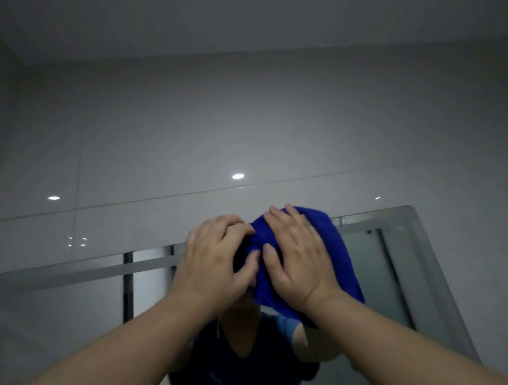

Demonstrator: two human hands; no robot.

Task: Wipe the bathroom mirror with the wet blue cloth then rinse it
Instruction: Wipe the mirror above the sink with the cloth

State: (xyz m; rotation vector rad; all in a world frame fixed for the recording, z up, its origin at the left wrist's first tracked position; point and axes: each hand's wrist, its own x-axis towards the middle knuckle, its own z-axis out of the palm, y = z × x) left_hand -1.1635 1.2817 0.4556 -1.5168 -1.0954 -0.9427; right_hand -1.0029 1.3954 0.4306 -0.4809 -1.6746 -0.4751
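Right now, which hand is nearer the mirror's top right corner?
Right. The right hand lies flat on the blue cloth, below-left of the mirror's top right corner; the left hand is further left.

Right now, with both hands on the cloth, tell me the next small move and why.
Probably sweep the blue cloth sideways along the mirror's top edge. Both the left hand and right hand press it near the upper rim, with mirror spreading to either side.

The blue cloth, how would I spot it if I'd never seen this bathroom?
Find the frosted-edged wall mirror below the glossy grey tiles. Near its top edge, the left hand and right hand press a soft, bright blue cloth against the glass. It is the only vivid colour there.
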